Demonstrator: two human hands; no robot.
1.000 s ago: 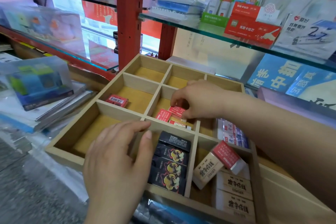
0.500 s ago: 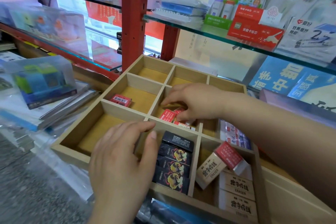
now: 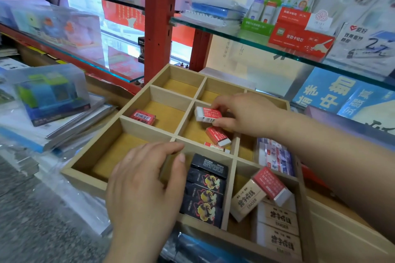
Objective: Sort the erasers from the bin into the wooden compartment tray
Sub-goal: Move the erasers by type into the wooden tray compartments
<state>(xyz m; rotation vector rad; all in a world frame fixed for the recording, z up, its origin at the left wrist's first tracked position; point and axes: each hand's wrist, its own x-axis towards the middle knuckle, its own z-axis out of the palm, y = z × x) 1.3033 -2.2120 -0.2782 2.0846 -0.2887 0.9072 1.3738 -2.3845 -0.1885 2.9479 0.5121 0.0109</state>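
Head view: wooden compartment tray (image 3: 100, 141), a three-by-three grid, sits below the glass shelves (image 3: 235, 36) and in front of a red upright post (image 3: 158, 17).

Right hand (image 3: 245, 113) reaches in from the tray's right edge. Its grip pinches a red-and-white eraser (image 3: 208, 114) between thumb and fingers. Eraser is held lengthwise over the centre compartment, white end toward the tray's left edge, up off the compartment floor. Can't tell if it touches the divider.

Left hand (image 3: 145, 188) lies on the tray at its near edge, grip spread and holding nothing. Its fingers lie across the divider behind the near-left compartment, and the thumb hangs into the near-middle one.

Centre compartment also holds a second red eraser (image 3: 218, 135) lying tilted, and a third red eraser (image 3: 215, 147) half hidden behind the near divider. Middle-left compartment: one small red eraser (image 3: 143, 116) near its back left corner. Near-middle compartment: black erasers (image 3: 205, 190) in a row. Near-right corner compartment: beige erasers (image 3: 275, 218) lying flat, a tilted beige eraser (image 3: 248, 200), and a large red-sleeved eraser (image 3: 271, 183) leaning on top. Middle-right compartment: blue-and-white erasers (image 3: 275, 160), partly hidden by the right forearm.

Off the tray's left edge: a clear boxed blue-green item (image 3: 49, 96) on stacked packets.
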